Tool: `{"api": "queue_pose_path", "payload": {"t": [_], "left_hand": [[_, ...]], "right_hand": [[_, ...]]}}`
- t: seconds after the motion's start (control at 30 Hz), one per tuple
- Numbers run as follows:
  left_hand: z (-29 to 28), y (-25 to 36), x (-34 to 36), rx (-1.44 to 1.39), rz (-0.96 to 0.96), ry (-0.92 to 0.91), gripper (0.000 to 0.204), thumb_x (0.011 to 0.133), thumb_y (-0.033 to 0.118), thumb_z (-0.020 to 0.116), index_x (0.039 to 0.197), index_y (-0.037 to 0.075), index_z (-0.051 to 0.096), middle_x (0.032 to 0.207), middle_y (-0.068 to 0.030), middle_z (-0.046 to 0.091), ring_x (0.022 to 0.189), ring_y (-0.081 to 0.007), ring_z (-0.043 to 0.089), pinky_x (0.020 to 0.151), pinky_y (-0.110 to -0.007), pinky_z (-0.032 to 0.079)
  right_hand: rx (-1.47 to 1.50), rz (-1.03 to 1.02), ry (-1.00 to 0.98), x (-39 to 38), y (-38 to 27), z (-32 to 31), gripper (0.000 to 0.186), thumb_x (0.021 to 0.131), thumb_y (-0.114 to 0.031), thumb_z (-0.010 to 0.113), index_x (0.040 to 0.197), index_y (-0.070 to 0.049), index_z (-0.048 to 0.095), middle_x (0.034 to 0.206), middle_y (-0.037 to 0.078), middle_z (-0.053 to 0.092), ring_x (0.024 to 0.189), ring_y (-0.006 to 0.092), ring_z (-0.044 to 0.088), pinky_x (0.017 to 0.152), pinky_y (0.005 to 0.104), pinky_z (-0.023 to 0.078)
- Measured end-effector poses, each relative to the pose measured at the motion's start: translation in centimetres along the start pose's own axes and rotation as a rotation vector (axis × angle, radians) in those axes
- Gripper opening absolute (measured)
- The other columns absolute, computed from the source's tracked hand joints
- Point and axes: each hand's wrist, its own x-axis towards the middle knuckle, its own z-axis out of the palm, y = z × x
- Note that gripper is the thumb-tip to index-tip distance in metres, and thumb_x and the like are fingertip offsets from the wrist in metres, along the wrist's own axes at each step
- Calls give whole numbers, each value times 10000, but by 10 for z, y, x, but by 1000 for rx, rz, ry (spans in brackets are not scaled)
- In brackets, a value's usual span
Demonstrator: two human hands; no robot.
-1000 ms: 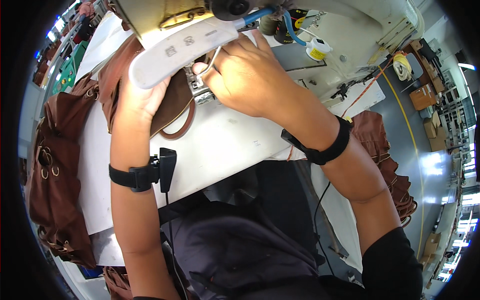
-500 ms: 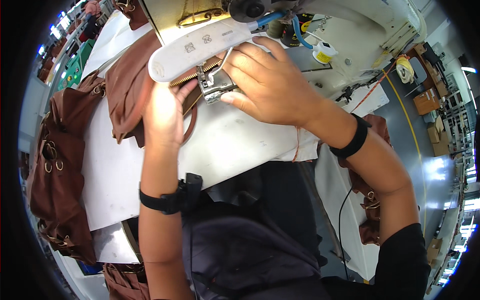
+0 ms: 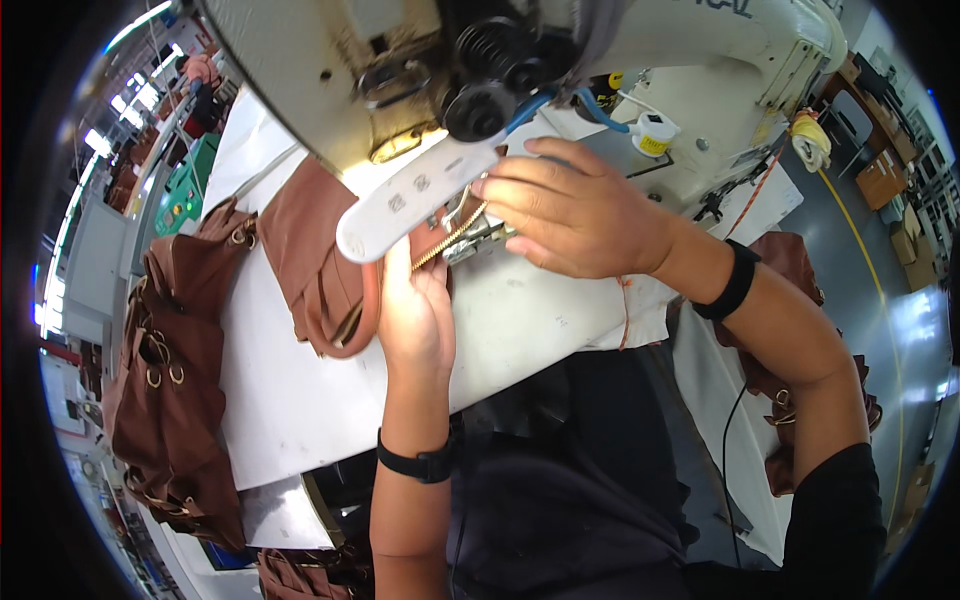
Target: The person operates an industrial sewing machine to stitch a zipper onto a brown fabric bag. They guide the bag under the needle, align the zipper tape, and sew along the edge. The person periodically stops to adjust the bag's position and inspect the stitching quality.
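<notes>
A brown leather bag (image 3: 310, 240) lies on the white sewing table with its rolled handle (image 3: 352, 338) toward me. A brass-toothed zipper (image 3: 455, 238) runs along the bag's edge up to the metal presser foot (image 3: 470, 245). My left hand (image 3: 422, 310) is closed on the bag beside the zipper, thumb upward; part of the fingers is hidden by the leather. Right of the foot, my right hand (image 3: 585, 215) is held with fingers spread and thumb apart, its fingertips close to the zipper's far end. A long white machine part (image 3: 425, 200) hangs over the stitching area and covers some of it.
The sewing machine (image 3: 330, 75) rises across the far side. Brown bags with rings (image 3: 165, 370) hang along the table's left, more (image 3: 790, 400) at the right. A small white bottle (image 3: 652, 132) stands by the machine. Cartons (image 3: 905, 235) stand farther right.
My view has shifted, so the scene sits lower and to the right. The zipper now shows more plainly beside the presser foot, and my left hand still holds the bag.
</notes>
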Motion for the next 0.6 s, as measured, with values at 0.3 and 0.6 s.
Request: {"api": "queue_pose_path", "payload": {"t": [0.3, 0.6], "left_hand": [[-7, -6, -4, -36, 4, 24, 435, 1135, 226, 392, 1535, 54, 387, 1501, -110, 513, 1328, -233, 539, 1162, -429, 391], [-8, -32, 14, -110, -36, 24, 481, 1093, 354, 532, 1460, 43, 523, 1443, -66, 582, 1327, -176, 520, 1125, -348, 383]], "right_hand": [[105, 369, 86, 27, -28, 8, 215, 888, -165, 679, 1043, -16, 683, 1095, 106, 669, 1046, 310, 615, 974, 430, 466], [-4, 582, 98, 65, -36, 41, 218, 803, -73, 661, 1012, -40, 714, 957, 176, 703, 925, 394, 660, 849, 490, 503]]}}
